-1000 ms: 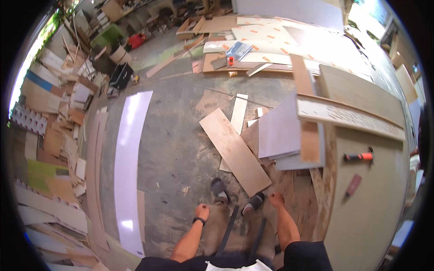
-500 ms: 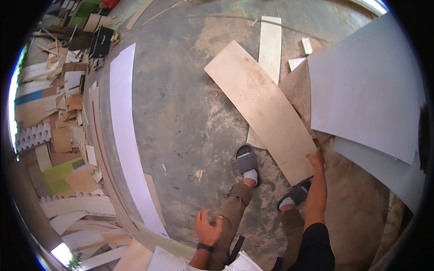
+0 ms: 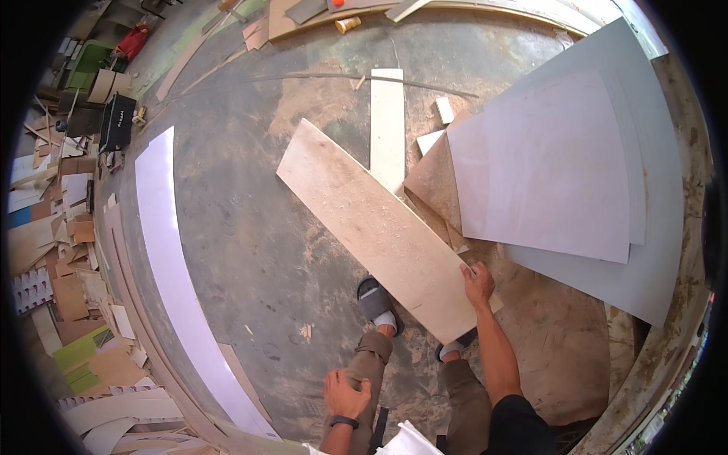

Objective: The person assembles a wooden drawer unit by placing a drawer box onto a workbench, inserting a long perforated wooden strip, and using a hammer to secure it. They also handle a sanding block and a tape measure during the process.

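Daylit, glare upper right, bowed edges

Board [image 3: 371, 227] sits centre, right hand [image 3: 478, 285] at its right edge. Slat [image 3: 387, 125] lies beyond, partly hidden by board. Sheets [image 3: 542, 167] lie right; panel [image 3: 168, 250] lies left, scraps [image 3: 72, 297] farther left. Box [image 3: 117, 123] sits beyond panel. Left hand [image 3: 346, 394] is by left leg [image 3: 370, 362].

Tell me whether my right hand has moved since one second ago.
Yes, forward: the right hand has come closer to the near-left corner of the pale sheets and now grips the right edge of the wide plywood board.
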`<state>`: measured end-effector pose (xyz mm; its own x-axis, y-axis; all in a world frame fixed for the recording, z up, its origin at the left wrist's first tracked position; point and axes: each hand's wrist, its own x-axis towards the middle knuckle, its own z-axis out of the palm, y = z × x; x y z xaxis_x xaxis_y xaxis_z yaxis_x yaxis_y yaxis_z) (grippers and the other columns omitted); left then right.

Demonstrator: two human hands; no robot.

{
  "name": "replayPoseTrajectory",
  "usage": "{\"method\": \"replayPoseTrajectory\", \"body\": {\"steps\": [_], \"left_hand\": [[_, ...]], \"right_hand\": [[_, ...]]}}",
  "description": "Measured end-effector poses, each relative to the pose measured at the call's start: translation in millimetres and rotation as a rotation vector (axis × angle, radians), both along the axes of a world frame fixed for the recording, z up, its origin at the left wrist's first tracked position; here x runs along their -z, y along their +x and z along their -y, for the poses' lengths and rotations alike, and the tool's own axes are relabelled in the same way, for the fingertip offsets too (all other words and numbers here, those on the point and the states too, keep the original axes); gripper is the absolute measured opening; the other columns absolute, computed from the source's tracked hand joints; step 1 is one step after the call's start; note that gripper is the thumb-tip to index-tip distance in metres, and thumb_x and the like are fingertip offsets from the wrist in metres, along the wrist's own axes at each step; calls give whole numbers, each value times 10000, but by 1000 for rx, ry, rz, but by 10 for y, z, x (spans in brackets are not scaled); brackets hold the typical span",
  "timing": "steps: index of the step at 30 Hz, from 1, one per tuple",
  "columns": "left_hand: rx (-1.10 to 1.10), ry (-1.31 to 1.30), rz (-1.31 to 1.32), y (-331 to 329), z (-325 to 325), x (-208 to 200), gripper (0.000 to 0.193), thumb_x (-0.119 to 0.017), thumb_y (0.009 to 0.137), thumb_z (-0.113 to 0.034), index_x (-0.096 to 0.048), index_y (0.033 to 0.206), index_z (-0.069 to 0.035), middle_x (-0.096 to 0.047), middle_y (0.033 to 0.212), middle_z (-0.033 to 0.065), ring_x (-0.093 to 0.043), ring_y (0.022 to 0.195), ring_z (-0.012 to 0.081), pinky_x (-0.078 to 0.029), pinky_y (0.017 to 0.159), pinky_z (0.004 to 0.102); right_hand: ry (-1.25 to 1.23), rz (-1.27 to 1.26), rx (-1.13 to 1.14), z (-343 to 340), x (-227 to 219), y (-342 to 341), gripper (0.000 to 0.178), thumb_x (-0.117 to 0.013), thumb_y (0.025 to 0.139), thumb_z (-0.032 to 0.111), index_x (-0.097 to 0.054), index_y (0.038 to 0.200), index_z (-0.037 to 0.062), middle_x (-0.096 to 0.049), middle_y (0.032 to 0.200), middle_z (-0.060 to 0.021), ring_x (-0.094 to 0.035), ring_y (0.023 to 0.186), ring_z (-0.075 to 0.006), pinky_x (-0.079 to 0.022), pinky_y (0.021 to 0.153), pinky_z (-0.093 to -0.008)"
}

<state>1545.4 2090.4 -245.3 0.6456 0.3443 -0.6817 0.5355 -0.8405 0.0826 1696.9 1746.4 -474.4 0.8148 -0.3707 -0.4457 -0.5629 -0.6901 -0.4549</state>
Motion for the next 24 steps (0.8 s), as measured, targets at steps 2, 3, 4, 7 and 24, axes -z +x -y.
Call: {"method": "replayPoseTrajectory", "body": {"steps": [2, 3, 4, 7, 24], "left_hand": [[16, -26, -5, 84, 2, 46, 567, -693, 736, -387, -586, 1152, -17, -535, 1217, 159, -482, 1182, 343, -393, 1010, 470], [19, -35, 3, 95, -2, 56, 568, -695, 734, -391, -588, 1147, -16, -537, 1211, 159, -486, 1177, 344, -400, 1003, 468], [19, -42, 9, 90, -10, 52, 569, -696, 732, -395, -589, 1142, -14, -540, 1204, 159, -490, 1172, 346, -407, 996, 467], [6, -46, 11, 190, -5, 41, 577, -702, 723, -405, -594, 1132, -13, -548, 1184, 161, -503, 1153, 348, -428, 975, 460], [3, -153, 30, 321, -126, 39, 555, -717, 746, -403, -601, 1148, -38, -568, 1177, 170, -511, 1151, 362, -443, 968, 464]], "right_hand": [[-48, 26, 55, -4, -306, 95, 416, -702, 856, 433, -636, 836, 23, -616, 911, -147, -599, 869, -391, -449, 752, -476], [-68, 39, 76, -24, -384, 144, 412, -698, 857, 428, -619, 808, 27, -610, 910, -142, -589, 852, -399, -440, 735, -487], [-122, 86, 110, -21, -432, 207, 423, -695, 860, 433, -615, 782, 25, -602, 884, -143, -588, 836, -398, -441, 721, -480], [-270, 94, 164, 56, -512, 477, 446, -668, 875, 464, -612, 809, 27, -594, 891, -134, -589, 846, -398, -441, 718, -489], [-529, 326, 464, 183, -266, 815, 270, -629, 948, 259, -600, 998, -5, -537, 1155, -146, -584, 1002, -373, -483, 820, -457]]}}
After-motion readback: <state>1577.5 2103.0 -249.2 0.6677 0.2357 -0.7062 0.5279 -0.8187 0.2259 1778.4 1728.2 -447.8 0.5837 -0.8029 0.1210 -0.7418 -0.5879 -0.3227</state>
